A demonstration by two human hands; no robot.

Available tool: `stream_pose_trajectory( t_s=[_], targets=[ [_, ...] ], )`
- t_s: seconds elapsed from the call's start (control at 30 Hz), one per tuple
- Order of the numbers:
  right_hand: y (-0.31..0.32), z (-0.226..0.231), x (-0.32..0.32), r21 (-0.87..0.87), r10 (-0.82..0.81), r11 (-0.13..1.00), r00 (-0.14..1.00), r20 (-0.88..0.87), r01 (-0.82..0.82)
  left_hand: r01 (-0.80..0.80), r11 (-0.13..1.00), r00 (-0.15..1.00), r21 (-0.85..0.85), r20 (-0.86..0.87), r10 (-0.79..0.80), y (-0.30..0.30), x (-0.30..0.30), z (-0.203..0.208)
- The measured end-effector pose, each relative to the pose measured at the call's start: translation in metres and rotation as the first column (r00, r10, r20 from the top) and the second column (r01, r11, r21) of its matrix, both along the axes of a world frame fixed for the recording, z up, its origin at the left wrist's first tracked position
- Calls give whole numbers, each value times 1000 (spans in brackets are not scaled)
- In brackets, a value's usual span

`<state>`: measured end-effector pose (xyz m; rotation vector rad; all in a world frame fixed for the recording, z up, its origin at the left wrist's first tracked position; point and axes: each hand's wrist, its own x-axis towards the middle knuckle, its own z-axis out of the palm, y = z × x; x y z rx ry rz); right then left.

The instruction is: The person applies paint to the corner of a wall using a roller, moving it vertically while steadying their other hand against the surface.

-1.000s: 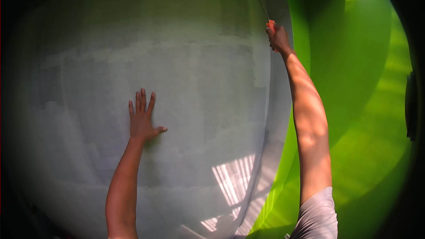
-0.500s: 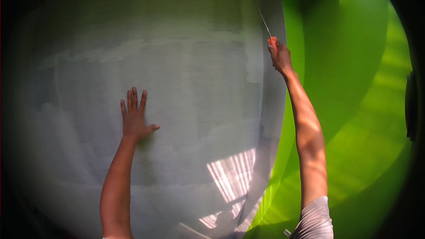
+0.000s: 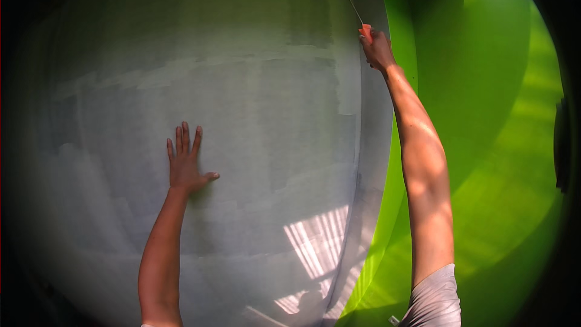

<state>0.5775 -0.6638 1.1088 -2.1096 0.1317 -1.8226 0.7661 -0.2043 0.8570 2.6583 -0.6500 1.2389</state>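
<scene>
My left hand [image 3: 186,166] lies flat with spread fingers against a large grey-white surface [image 3: 260,145] streaked with paler brush-like bands. Higher up and to the right, my right hand [image 3: 381,51] grips a tool with an orange handle [image 3: 367,33] and a long, thin metal blade. The blade points up and left, close to the seam between the pale surface and a grey strip [image 3: 374,103]. Its exact kind cannot be made out, since it shows as little more than a line.
A bright green wall [image 3: 472,85] fills the right side, its green edge running beside the grey strip. Striped sunlight [image 3: 321,239] falls on the pale surface low down. At the far right rim stands a dark object [image 3: 562,145].
My right hand has moved up and slightly left along the grey strip, carrying the orange-handled tool. My left hand stays pressed at nearly the same place.
</scene>
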Motion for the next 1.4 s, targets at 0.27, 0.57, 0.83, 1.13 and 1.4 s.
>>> stream_pose_trajectory(
  t_s=[0.27,0.57,0.83,1.13,1.4],
  targets=[
    [28,8,8,46,146,988,989,11,-146,-6,1000,1000,-4,25,6,5,-6,1],
    [-14,-73,15,-84,59,995,989,134,-48,-45,999,999,25,-2,45,2,-14,3],
    [-18,-141,2,-57,-23,998,991,132,30,-52,998,999,26,2,52,4,-22,5],
    [-9,-228,1,71,12,997,997,77,-17,-59,998,998,23,13,58,1,-23,5],
    [0,-305,2,197,50,979,999,-21,-45,-24,1000,999,2,25,24,-1,-18,2]
  ],
)
